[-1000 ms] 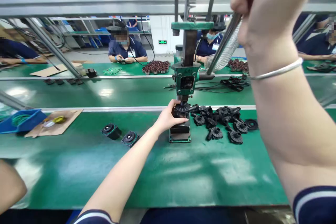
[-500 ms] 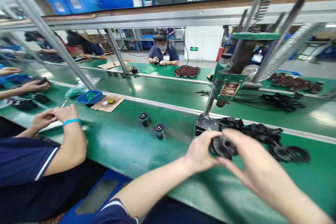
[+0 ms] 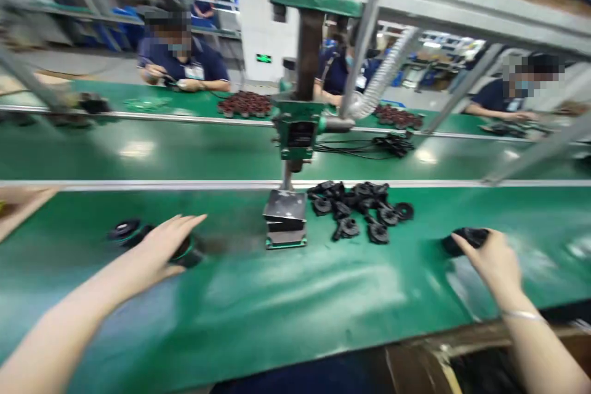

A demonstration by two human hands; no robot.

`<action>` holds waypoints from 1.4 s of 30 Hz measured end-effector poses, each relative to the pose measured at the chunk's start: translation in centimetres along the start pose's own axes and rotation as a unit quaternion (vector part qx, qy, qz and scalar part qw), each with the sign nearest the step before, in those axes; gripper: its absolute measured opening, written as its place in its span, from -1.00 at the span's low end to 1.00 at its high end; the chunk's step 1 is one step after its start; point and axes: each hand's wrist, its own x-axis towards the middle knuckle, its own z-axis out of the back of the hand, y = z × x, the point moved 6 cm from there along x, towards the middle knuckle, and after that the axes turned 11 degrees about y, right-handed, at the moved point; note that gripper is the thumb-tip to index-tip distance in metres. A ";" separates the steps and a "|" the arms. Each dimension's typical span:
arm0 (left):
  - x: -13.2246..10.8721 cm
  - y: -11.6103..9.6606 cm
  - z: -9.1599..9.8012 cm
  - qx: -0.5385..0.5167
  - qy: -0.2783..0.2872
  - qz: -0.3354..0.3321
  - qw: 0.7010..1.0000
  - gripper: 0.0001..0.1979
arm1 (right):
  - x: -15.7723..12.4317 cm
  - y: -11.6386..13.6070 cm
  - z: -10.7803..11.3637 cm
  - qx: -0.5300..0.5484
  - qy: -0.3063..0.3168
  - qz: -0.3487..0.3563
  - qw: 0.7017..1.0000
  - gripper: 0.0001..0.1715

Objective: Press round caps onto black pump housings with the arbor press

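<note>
At the left, my left hand (image 3: 159, 249) reaches over a black cylindrical motor-like part (image 3: 187, 253) with a green ring. Its fingers are stretched out and the thumb is apart, around the part; motion blur hides whether they touch it. A second such part (image 3: 125, 231) stands just beyond the hand. Far to the right, my right hand (image 3: 498, 265) is closed on a black round part (image 3: 473, 237), thumb on the near side, low over the green table (image 3: 323, 295). The part's underside is hard to make out.
A green hand press (image 3: 300, 129) stands in the middle, with a black block (image 3: 285, 209) at its base. Several black plastic parts (image 3: 353, 206) lie in a pile right of it. Co-workers (image 3: 182, 61) sit across the table. A cardboard piece (image 3: 23, 206) lies at left.
The view has swung right. My hands, together on a black part before, are now wide apart: the left over the ringed part, the right with a black part at far right.
</note>
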 end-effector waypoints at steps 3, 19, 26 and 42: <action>0.6 3.2 -2.1 -0.045 0.011 0.015 0.999 -0.43 | 1.2 -3.0 0.7 -0.061 -0.019 -0.077 0.995 -0.02; 4.5 -14.5 -13.1 -0.298 0.011 -0.077 0.952 -0.17 | -6.2 20.1 -6.2 0.036 0.226 0.253 0.940 -0.59; 3.9 -14.0 -14.4 -0.411 0.002 -0.048 0.910 -0.18 | -13.5 24.3 -6.9 0.126 0.187 0.330 0.917 -0.67; 3.4 -14.1 -14.3 -0.332 -0.035 -0.068 0.940 -0.34 | -9.8 34.8 -1.7 0.246 0.245 0.294 0.891 -0.75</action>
